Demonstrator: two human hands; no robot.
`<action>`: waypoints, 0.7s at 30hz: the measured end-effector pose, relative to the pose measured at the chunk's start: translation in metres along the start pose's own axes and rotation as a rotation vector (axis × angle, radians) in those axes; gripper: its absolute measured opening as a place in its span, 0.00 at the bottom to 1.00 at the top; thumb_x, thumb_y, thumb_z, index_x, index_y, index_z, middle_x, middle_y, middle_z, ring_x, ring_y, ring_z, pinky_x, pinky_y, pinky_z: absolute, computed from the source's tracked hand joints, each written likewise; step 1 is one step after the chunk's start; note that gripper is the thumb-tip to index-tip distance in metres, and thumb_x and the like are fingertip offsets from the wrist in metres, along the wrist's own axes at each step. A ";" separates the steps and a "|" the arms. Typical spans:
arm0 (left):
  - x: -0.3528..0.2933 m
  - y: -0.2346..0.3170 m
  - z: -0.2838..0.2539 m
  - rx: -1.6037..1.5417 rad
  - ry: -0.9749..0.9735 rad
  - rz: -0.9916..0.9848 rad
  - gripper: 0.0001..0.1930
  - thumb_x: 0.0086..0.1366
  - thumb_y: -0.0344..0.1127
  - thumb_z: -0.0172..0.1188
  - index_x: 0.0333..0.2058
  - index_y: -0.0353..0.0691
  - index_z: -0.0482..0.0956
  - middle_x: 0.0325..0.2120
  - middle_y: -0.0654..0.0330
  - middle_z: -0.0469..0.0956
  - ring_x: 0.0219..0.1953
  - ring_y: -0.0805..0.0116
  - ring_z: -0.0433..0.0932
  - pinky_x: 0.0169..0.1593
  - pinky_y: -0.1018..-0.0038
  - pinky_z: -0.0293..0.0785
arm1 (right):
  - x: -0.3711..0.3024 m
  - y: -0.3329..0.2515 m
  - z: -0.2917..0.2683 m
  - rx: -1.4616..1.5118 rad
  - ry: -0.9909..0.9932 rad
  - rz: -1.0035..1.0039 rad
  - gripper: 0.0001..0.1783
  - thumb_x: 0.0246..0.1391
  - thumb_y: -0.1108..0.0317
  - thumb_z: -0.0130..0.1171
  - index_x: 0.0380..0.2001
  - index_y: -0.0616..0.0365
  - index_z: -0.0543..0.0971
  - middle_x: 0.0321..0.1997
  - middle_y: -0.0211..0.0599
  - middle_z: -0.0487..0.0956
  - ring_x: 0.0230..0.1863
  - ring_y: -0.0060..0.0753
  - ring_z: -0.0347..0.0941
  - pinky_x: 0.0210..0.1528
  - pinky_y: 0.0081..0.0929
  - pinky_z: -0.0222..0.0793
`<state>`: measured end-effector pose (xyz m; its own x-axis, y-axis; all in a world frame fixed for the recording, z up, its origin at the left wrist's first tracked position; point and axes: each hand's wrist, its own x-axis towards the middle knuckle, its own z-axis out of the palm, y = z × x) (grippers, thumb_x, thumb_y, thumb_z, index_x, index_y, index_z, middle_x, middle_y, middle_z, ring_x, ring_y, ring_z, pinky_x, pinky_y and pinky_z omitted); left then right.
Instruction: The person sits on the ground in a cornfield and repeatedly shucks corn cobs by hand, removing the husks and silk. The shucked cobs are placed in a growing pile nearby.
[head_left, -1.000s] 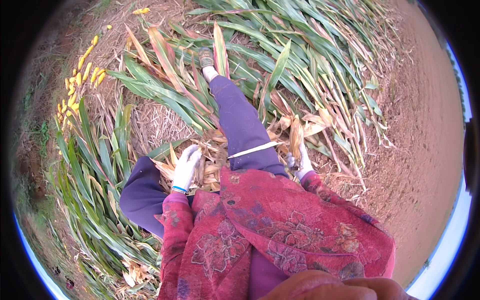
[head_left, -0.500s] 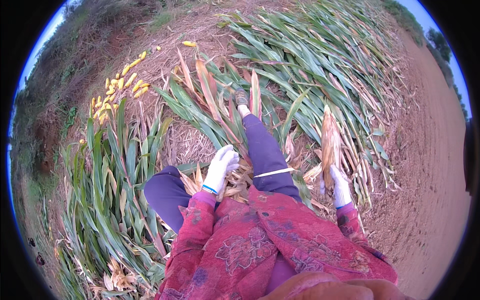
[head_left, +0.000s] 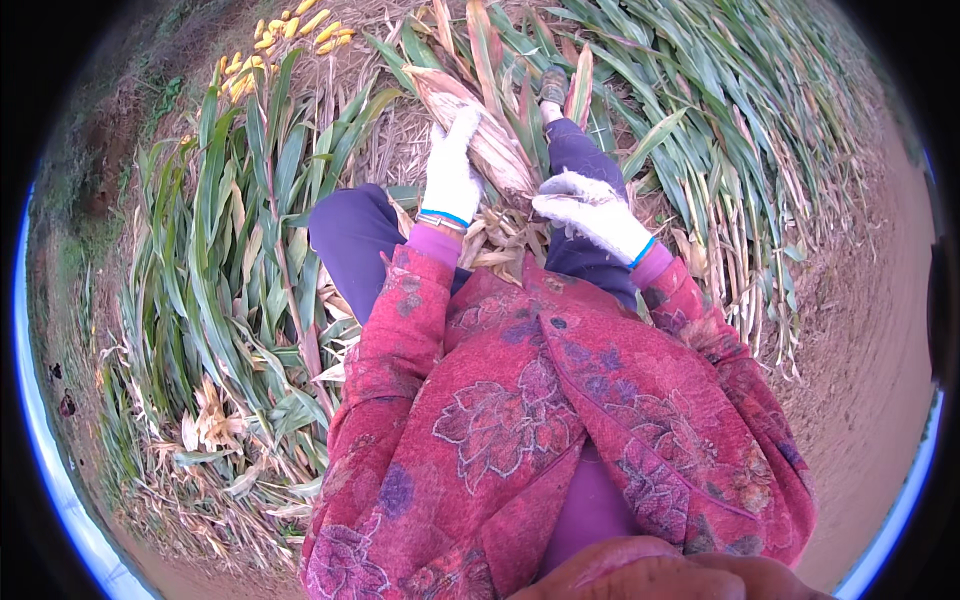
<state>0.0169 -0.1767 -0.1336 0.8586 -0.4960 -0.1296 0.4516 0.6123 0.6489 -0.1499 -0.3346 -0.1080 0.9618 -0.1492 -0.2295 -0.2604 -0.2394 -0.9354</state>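
Observation:
An ear of corn [head_left: 490, 145] in dry, tan husk lies slanted in front of me, its leafy tip up to the left and its stalk end down to the right. My left hand [head_left: 452, 172], in a white knit glove, is closed around the ear's left side, with the thumb along the husk. At the stalk end, the fingers of my right hand [head_left: 592, 212], gloved alike, are bent and pressed against the ear's base. Beneath the ear, between my legs, are loose dry husks [head_left: 505, 240].
Cut green corn stalks [head_left: 250, 210] lie in a heap on my left. A larger row of stalks [head_left: 700, 120] runs along the right. Several husked yellow ears [head_left: 290, 28] are piled at the far left. Bare dirt ground [head_left: 850, 300] stretches beyond the right row.
The right hand has brought the husked-over ear of corn from the right to the middle. My left hand has moved up and taken hold of it. The view has tilted down toward my body.

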 end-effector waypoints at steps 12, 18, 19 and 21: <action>-0.006 -0.009 -0.046 0.067 0.083 -0.061 0.26 0.72 0.46 0.64 0.62 0.39 0.74 0.54 0.54 0.79 0.52 0.58 0.81 0.55 0.56 0.82 | 0.019 -0.009 0.048 0.409 -0.264 0.260 0.14 0.64 0.58 0.69 0.28 0.51 0.78 0.23 0.20 0.75 0.20 0.13 0.67 0.22 0.19 0.62; -0.032 0.006 -0.028 -0.055 0.136 -0.209 0.27 0.72 0.47 0.65 0.64 0.40 0.74 0.55 0.55 0.80 0.55 0.59 0.80 0.62 0.61 0.76 | 0.046 0.018 0.020 0.597 0.129 0.110 0.14 0.67 0.56 0.64 0.35 0.56 0.81 0.27 0.29 0.80 0.23 0.21 0.74 0.26 0.22 0.72; -0.036 0.007 -0.024 -0.077 0.150 -0.237 0.28 0.71 0.46 0.65 0.64 0.40 0.73 0.55 0.54 0.80 0.55 0.58 0.80 0.62 0.60 0.75 | 0.048 0.022 0.014 0.535 0.081 0.112 0.15 0.67 0.56 0.64 0.42 0.58 0.82 0.35 0.32 0.83 0.29 0.23 0.78 0.29 0.23 0.75; -0.033 0.002 -0.037 -0.077 0.156 -0.242 0.30 0.72 0.49 0.65 0.66 0.41 0.71 0.56 0.53 0.79 0.56 0.56 0.80 0.62 0.59 0.76 | 0.045 0.022 0.022 0.425 -0.003 0.108 0.22 0.65 0.56 0.66 0.54 0.60 0.79 0.43 0.34 0.85 0.39 0.27 0.82 0.39 0.24 0.79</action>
<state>-0.0017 -0.1361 -0.1552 0.7481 -0.5362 -0.3909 0.6595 0.5357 0.5273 -0.1107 -0.3255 -0.1448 0.9315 -0.1490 -0.3318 -0.3016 0.1936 -0.9336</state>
